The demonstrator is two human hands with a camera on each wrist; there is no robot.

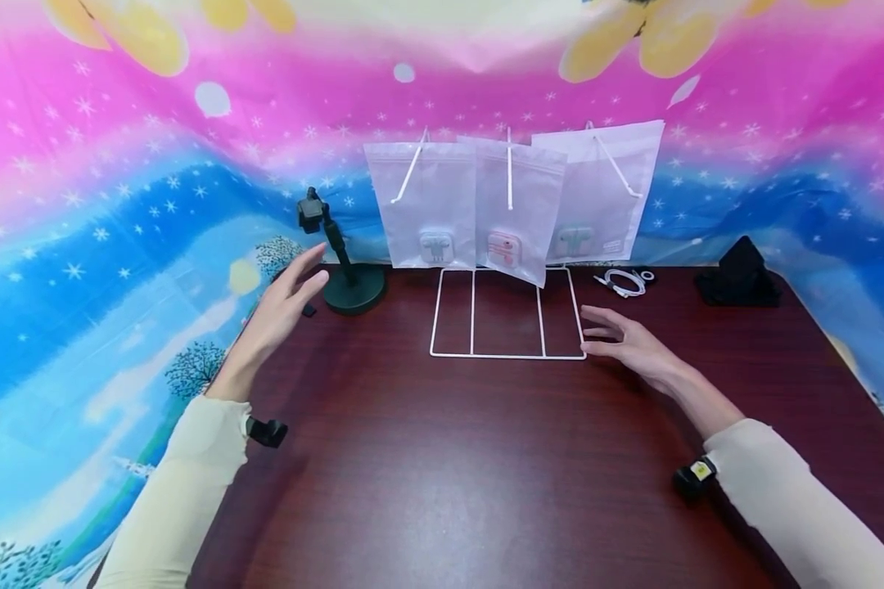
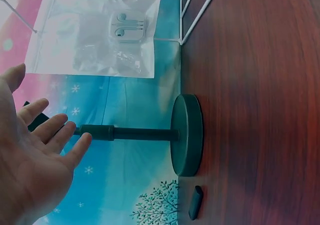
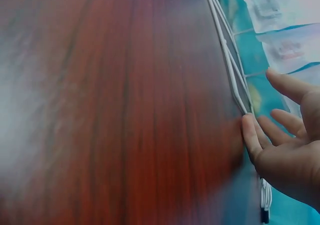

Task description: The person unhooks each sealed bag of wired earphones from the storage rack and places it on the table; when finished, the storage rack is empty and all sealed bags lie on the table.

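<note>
My left hand [image 1: 274, 307] is raised beside a dark phone stand [image 1: 354, 290], its fingers extended and holding nothing. The left wrist view shows its palm in front of the stand's pole [image 2: 142, 134]. My right hand [image 1: 637, 348] reaches to the right front corner of a white wire rack [image 1: 508, 357], fingers loosely extended. Whether its fingertips touch the wire, I cannot tell. From the rack's hooks hang three whitish zip bags: a left one [image 1: 438, 192] with white earphones, a middle one [image 1: 534, 204] with a red-printed case, and a right one [image 1: 597, 200] with pale green earphones.
Behind the rack's right side lies a coiled white cable [image 1: 626, 284]. A black folding stand [image 1: 740, 274] occupies the table's far right corner. Near the phone stand is a small dark object [image 2: 196, 202]. A printed cloth [image 1: 214, 155] encloses the back and sides.
</note>
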